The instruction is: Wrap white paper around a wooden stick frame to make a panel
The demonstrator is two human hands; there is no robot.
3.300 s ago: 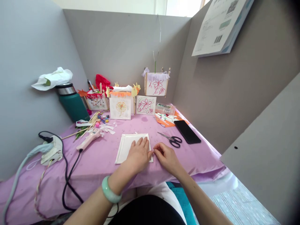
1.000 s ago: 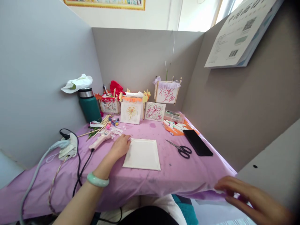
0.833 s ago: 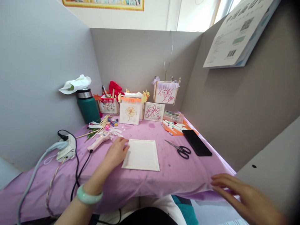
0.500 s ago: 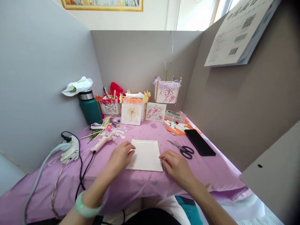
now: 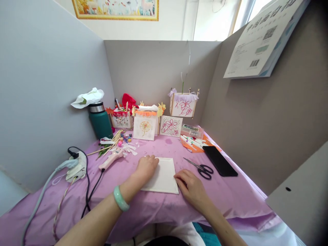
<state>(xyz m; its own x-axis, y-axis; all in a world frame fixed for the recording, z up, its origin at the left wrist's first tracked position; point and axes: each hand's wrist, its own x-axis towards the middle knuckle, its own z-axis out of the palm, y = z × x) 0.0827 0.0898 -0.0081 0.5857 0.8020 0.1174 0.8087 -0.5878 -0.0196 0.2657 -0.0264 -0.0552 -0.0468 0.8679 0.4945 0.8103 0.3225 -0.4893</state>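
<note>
A white square panel [image 5: 164,176] with a raised rim lies flat on the purple tablecloth [image 5: 123,205] in front of me. My left hand [image 5: 146,167], with a pale green bangle on the wrist, rests palm down on the panel's left part. My right hand [image 5: 191,186] touches the panel's right front corner with its fingers bent, holding nothing that I can see. Black scissors [image 5: 201,167] lie just right of the panel.
A pink glue gun [image 5: 112,158] with a black cord and a white power strip [image 5: 77,165] lie at left. Decorated paper boxes [image 5: 145,124], a green flask [image 5: 100,119], sticks, markers [image 5: 191,139] and a black phone [image 5: 220,165] stand behind and to the right. Grey partitions enclose the desk.
My right hand came back from the tablecloth's right edge to the panel's right corner. My left hand slid from the panel's left rim onto its surface. The view tilted up slightly.
</note>
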